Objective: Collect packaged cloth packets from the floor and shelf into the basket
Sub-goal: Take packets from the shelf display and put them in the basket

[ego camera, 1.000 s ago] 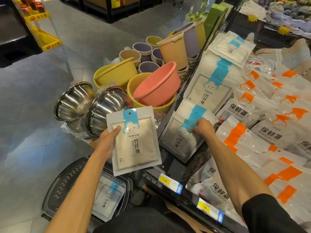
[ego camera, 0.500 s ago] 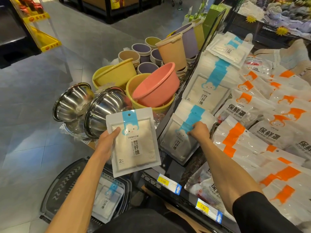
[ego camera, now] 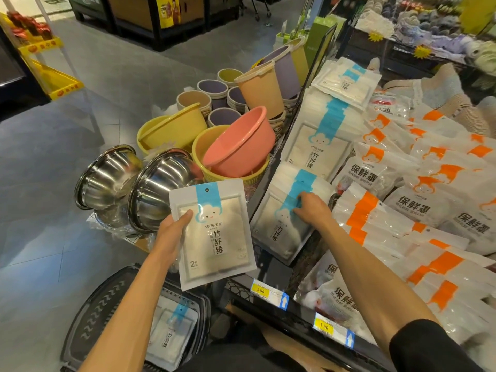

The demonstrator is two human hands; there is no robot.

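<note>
My left hand (ego camera: 169, 234) holds up a white cloth packet (ego camera: 214, 237) with a blue cloud strip, above the black basket (ego camera: 94, 310) on the floor. Inside the basket lies another cloth packet (ego camera: 171, 334). My right hand (ego camera: 308, 210) pinches the top packet (ego camera: 281, 226) of the nearest shelf pile at its blue strip. More piles of the same packets (ego camera: 319, 146) run up the sloped shelf behind it.
Orange-and-white bagged goods (ego camera: 402, 210) fill the shelf to the right. Two steel bowls (ego camera: 128, 183), plastic basins (ego camera: 236, 149) and buckets (ego camera: 260, 87) stand on the floor left of the shelf. Price tags (ego camera: 268, 292) line the shelf's front rail. Grey tiled aisle lies to the left.
My right hand has slid a little down and left along the blue strip of the shelf packet and closed on it. My left hand keeps its packet nearly still.
</note>
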